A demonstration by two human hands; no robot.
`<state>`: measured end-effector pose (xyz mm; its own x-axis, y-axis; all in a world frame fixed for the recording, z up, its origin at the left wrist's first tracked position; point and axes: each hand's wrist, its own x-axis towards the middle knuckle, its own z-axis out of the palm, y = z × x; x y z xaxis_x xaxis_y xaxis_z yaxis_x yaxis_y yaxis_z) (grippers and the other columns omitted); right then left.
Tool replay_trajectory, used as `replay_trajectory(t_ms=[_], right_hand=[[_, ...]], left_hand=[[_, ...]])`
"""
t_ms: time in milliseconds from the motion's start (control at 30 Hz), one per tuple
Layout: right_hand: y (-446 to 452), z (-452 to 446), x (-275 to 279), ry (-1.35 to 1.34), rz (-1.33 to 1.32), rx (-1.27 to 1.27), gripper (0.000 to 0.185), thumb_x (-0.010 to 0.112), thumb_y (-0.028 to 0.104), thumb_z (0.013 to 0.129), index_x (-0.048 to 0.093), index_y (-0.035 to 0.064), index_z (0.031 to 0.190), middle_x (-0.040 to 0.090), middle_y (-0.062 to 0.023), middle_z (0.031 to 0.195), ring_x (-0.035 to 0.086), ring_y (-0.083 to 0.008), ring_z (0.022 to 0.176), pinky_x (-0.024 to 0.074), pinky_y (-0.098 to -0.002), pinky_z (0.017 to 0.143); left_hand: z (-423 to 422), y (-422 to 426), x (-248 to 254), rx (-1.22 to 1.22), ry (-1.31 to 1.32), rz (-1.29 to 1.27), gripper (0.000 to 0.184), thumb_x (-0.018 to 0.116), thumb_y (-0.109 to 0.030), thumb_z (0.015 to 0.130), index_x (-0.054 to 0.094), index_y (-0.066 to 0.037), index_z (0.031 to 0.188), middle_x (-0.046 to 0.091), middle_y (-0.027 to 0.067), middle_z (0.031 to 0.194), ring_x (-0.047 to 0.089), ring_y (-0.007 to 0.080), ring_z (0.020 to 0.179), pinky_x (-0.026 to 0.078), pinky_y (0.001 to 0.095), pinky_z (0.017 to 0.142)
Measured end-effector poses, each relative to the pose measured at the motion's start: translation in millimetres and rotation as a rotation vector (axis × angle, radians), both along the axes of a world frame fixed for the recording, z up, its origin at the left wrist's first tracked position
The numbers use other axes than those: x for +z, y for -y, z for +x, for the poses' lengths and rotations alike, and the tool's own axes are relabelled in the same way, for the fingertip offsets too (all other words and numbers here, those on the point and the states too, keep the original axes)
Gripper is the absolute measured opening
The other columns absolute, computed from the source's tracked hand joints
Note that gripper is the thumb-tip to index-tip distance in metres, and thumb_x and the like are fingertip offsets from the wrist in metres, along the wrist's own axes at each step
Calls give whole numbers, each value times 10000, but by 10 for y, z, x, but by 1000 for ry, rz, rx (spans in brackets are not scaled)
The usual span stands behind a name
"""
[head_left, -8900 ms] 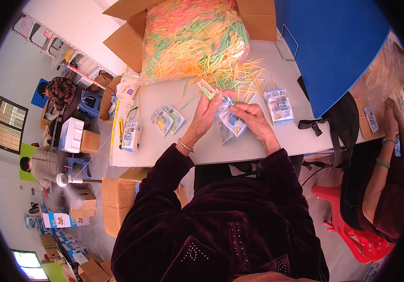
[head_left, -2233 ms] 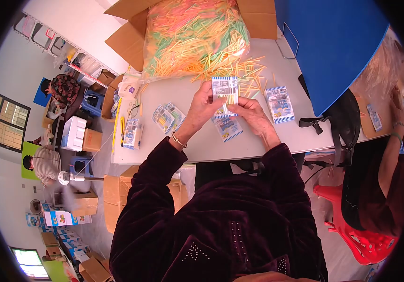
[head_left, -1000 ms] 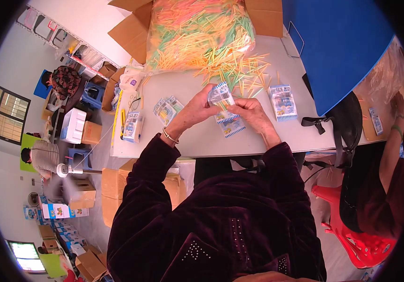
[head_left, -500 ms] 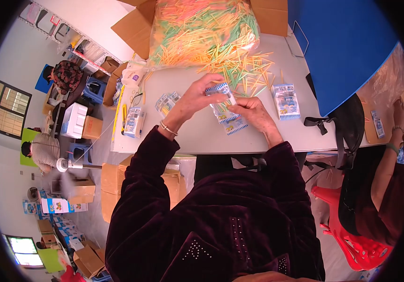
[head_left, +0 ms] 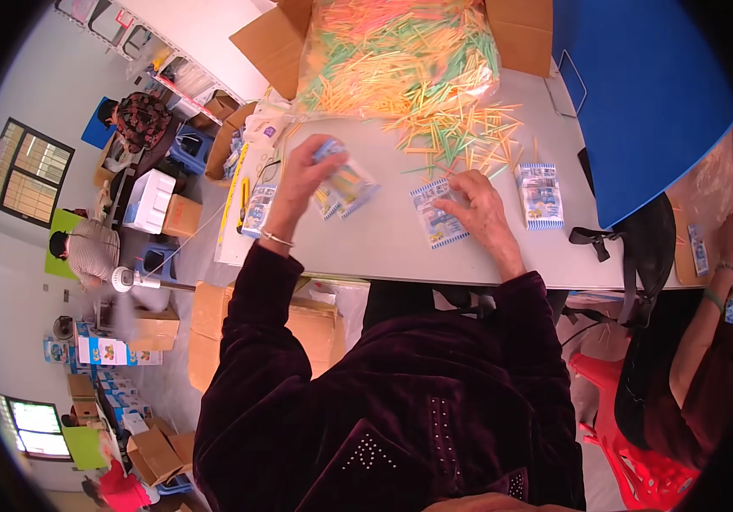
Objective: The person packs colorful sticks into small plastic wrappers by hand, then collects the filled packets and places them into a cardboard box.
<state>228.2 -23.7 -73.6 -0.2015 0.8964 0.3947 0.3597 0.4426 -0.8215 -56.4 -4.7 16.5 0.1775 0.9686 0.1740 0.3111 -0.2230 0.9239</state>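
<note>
My left hand (head_left: 302, 181) grips a blue-and-white printed packet (head_left: 351, 181) with coloured sticks inside, smeared by motion. It is over the left part of the table, above other packets that it partly covers. My right hand (head_left: 484, 218) has thumb and fingers on the upper right edge of a second blue-and-white packet (head_left: 435, 224), which looks flat. Beyond both hands, a heap of thin yellow, green and pink sticks (head_left: 456, 128) spills from a clear plastic bag (head_left: 392, 60). One more packet (head_left: 540, 196) lies right of my right hand.
A cardboard box (head_left: 273, 47) surrounds the bag. At the table's left are a packet pile (head_left: 257, 209) and a yellow cutter (head_left: 244, 200). A blue board (head_left: 639, 102) and black bag (head_left: 646, 239) border the right side. A co-worker's arm (head_left: 699, 328) is farther right, beside a red chair (head_left: 622, 427).
My left hand has moved left, carrying the filled packet away from my right hand. My right hand now holds the packet that lay underneath. The view has shifted slightly.
</note>
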Motion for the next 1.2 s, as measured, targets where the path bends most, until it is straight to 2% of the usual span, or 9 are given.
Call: replay_trajectory(t_ms=[200, 267, 367, 433, 667, 767, 867, 933, 1200], right_hand=[[37, -63, -34, 274, 218, -26, 363, 750, 194, 648, 573, 2, 899, 530, -102, 970, 505, -289, 919, 428, -380, 793], [49, -78, -37, 308, 238, -43, 372, 749, 199, 642, 568, 0, 899, 533, -102, 977, 498, -298, 943, 417, -385, 821], [35, -67, -70, 308, 251, -45, 321, 735, 161, 657, 575, 0, 884, 531, -99, 967, 496, -300, 923, 413, -386, 814], [14, -60, -75, 297, 237, 29, 252, 708, 97, 676, 580, 2, 872, 529, -106, 948, 497, -306, 901, 416, -386, 793], [-10, -50, -104, 248, 282, 53, 219, 683, 28, 680, 582, 0, 872, 533, -123, 929, 512, -319, 877, 428, -388, 777], [24, -97, -26, 145, 228, -67, 220, 694, 46, 703, 590, -4, 891, 544, -119, 959, 525, -312, 928, 450, -388, 751], [9, -123, 33, -95, 178, -235, 229, 687, 62, 745, 603, -1, 948, 588, -123, 950, 569, -260, 892, 472, -348, 709], [19, -94, 59, -219, -141, 5, 205, 666, 60, 785, 613, -1, 973, 629, -81, 879, 578, -148, 776, 466, -278, 652], [-26, -58, -104, -357, -270, 157, 153, 628, 56, 827, 642, -21, 960, 617, -7, 770, 510, -36, 694, 420, -198, 608]], left_hand=[[-623, -54, -460, 235, -152, -77, 292, 693, -152, 769, 584, 18, 981, 615, 62, 863, 574, 150, 771, 459, 268, 711], [-490, -41, -550, 514, -927, 647, 348, 681, -150, 773, 559, 3, 1060, 605, 118, 1019, 559, 246, 971, 432, 321, 849], [-62, 8, -594, 241, -584, 491, 379, 711, -173, 740, 570, -26, 1059, 566, 149, 1113, 503, 316, 1060, 408, 374, 896], [289, 12, -618, 8, -574, 567, 355, 723, -189, 724, 581, -52, 1018, 577, 121, 1095, 516, 312, 1035, 414, 380, 883], [857, -20, -872, -2, -689, 458, 247, 709, -179, 734, 581, -62, 910, 592, 81, 1012, 529, 284, 947, 390, 350, 828], [816, -94, -858, -34, -491, 496, 183, 685, -160, 764, 581, -71, 885, 596, 47, 959, 526, 235, 915, 368, 322, 802], [764, -81, -742, -22, -220, 281, 138, 656, -144, 802, 577, -55, 870, 600, 15, 922, 525, 162, 887, 362, 291, 798], [758, -55, -691, -98, 19, 4, 119, 632, -133, 831, 582, -38, 883, 599, -7, 891, 514, 104, 848, 375, 269, 778], [935, -14, -513, -172, -196, 176, 154, 620, -105, 833, 638, 5, 939, 610, 51, 825, 533, 134, 800, 419, 274, 720]])
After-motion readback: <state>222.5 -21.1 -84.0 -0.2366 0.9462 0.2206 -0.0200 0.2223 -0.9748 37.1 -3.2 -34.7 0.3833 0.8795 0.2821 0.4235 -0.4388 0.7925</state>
